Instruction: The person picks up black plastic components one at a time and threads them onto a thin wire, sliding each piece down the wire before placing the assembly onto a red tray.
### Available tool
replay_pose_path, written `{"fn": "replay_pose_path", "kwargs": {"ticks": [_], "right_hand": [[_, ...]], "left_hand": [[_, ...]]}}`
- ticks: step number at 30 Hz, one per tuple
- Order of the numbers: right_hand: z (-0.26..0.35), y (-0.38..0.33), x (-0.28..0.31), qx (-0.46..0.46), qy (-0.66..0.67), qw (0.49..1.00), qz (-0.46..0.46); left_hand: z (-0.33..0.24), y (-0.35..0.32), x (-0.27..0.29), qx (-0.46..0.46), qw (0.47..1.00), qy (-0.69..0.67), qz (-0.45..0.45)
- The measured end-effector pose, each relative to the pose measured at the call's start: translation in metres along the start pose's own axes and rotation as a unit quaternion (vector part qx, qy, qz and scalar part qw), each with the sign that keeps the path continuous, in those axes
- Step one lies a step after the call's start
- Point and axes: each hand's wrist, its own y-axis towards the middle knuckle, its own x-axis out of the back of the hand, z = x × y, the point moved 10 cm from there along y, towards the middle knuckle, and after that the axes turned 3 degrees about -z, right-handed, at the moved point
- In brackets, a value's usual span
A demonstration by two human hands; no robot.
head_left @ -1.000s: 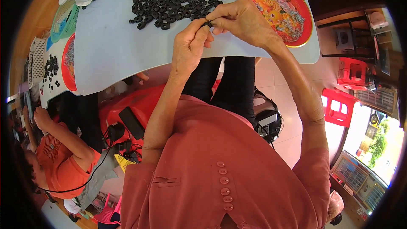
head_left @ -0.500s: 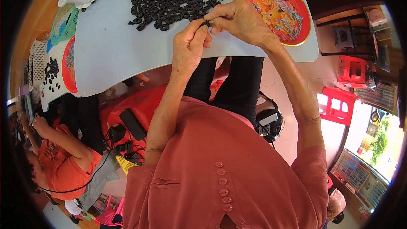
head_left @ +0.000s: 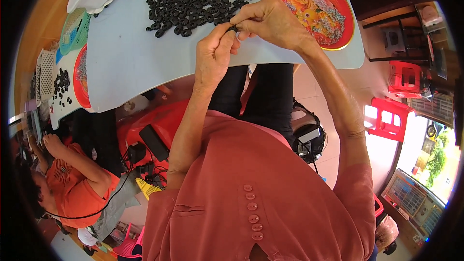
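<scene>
Left of the tray (head_left: 348, 17), my left hand (head_left: 212, 53) and right hand (head_left: 276, 23) both pinch one small black part (head_left: 233, 28), fingertips closed. It sits between them, neither hand nearer; its long axis I can't make out.

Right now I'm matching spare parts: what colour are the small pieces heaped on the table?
The heaped pieces are black; best seen in the head view.
</scene>
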Motion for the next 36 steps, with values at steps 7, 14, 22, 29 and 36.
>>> {"fn": "replay_pose_path", "kwargs": {"ticks": [7, 14, 22, 29, 36], "right_hand": [[0.025, -0.016, 0.006, 0.167, -0.075, 0.969, -0.169], [0.005, -0.012, 0.007, 0.056, -0.08, 0.993, -0.072], [0.008, -0.005, 0.005, 0.053, -0.086, 0.993, -0.068], [0.025, -0.017, 0.008, 0.173, -0.121, 0.962, -0.172], [-0.003, -0.004, 0.001, 0.015, -0.009, 1.0, -0.009]], "left_hand": [[0.0, 0.001, 0.002, -0.008, 0.999, -0.004, -0.04], [-0.003, 0.0, -0.002, -0.01, 0.999, 0.039, -0.015], [0.001, -0.001, 0.001, 0.018, 0.999, 0.013, -0.042], [-0.004, 0.0, 0.001, 0.002, 0.999, 0.01, -0.043], [0.001, -0.002, -0.001, 0.014, 0.999, 0.029, -0.023]]}}
